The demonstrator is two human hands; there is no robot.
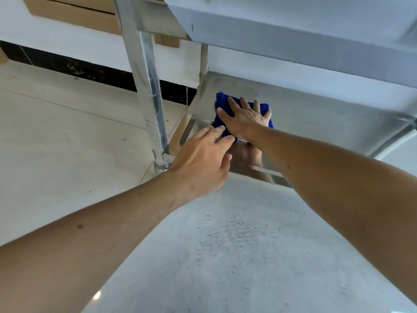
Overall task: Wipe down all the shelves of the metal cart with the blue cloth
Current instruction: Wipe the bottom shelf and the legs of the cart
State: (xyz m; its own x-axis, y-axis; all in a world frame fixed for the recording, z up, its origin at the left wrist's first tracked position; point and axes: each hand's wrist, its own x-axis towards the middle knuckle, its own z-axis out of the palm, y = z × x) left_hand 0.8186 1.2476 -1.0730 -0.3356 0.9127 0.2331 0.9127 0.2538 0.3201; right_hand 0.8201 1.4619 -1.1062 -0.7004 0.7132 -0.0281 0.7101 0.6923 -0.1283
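While the right hand [244,118] presses flat, fingers spread, on the blue cloth [222,102] on the metal cart's [149,86] lower shelf [316,114], the left hand [203,157], fingers straight, touches the cloth's near-left edge, just beside the right wrist.

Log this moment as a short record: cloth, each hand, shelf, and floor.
cloth: blue cloth lying on the lower shelf, near its left corner
right hand: right hand pressing flat on the cloth, fingers spread
left hand: left hand touching the cloth's near edge, fingers straight
near shelf: middle shelf shows dark specks
floor: pale tiles
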